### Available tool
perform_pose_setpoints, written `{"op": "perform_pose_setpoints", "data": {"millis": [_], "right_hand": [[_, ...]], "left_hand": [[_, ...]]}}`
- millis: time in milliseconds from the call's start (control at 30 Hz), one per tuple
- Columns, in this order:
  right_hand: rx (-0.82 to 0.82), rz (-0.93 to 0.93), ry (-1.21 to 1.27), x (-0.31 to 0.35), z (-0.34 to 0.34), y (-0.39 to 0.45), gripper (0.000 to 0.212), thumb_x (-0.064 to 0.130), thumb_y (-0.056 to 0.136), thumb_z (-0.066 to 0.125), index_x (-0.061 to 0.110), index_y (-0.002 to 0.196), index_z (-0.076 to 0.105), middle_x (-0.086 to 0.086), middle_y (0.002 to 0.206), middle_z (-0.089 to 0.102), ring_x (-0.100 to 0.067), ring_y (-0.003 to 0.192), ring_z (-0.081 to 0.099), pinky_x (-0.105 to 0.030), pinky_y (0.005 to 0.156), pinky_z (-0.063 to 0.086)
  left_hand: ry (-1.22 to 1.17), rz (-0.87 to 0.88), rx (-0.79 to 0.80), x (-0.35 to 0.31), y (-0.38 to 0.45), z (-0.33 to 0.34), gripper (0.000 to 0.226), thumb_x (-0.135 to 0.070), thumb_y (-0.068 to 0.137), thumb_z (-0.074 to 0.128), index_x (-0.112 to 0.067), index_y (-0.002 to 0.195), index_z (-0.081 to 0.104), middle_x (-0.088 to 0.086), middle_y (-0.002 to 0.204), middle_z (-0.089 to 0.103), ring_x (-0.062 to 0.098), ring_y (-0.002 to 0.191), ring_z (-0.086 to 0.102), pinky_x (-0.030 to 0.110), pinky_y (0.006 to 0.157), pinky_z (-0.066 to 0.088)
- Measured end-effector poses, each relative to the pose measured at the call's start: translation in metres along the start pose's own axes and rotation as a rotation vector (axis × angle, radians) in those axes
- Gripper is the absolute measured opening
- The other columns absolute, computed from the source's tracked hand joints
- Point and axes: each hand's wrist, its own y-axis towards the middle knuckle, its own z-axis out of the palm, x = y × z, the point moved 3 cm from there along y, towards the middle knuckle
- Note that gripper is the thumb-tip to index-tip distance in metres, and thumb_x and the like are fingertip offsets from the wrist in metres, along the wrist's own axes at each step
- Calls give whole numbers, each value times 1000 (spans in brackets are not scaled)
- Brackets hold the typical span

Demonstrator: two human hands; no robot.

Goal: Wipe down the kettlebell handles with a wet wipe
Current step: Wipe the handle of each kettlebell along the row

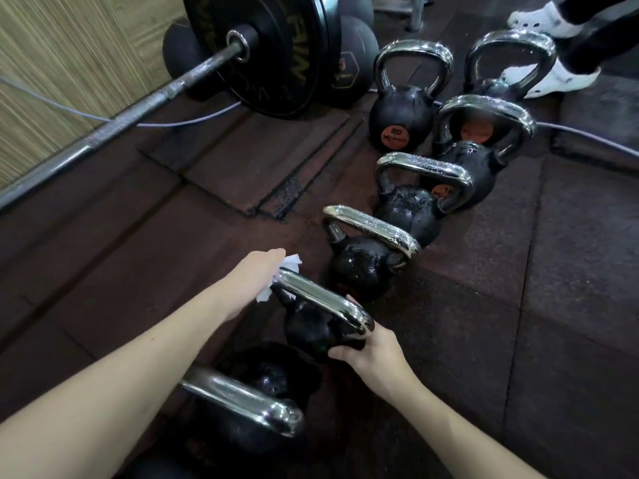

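The left hand (257, 274) pinches the wipe (276, 281) on the near kettlebell's handle (321, 300) while the right hand (366, 347) grips its body (311, 326), which could tip if that grip slackens.

My left hand (257, 271) hides most of the wet wipe (289, 261). The kettlebell (311, 328) covers my right hand's (366, 347) fingertips. The far right person's shoes (549, 77) are cut off above the ankle.
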Motion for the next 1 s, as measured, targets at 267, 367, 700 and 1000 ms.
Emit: {"op": "perform_pose_setpoints", "data": {"millis": [267,367,700,1000], "right_hand": [[-29,-50,-83,-1,-1,1,101,22,72,90,39,155,36,27,140,58,8,131,51,-23,115,40],[-30,-14,-164,0,-2,4,87,27,68,90,39,145,50,23,127,67,6,119,60,-18,103,47],[42,-41,-286,0,-23,8,35,55,76,68,38,106,66,30,86,65,1,89,65,0,66,36],[-261,-16,-213,5,-109,34,75,52,62,92,32,127,59,22,123,62,5,116,56,-19,99,43]], "left_hand": [[972,475,6,-37,-16,16,32,-29,99,42,-21,69,33,2,72,52,30,72,54,39,70,46],[1371,903,-151,-49,-57,61,18,-26,88,57,-28,74,45,-1,66,61,30,64,63,39,62,48],[1160,908,-93,-54,-58,115,23,-33,94,44,-27,86,64,-4,68,64,21,59,67,35,55,48],[5,482,-589,-111,-16,0,50,-31,109,35,-19,62,46,2,65,58,22,75,55,40,77,41]]}}
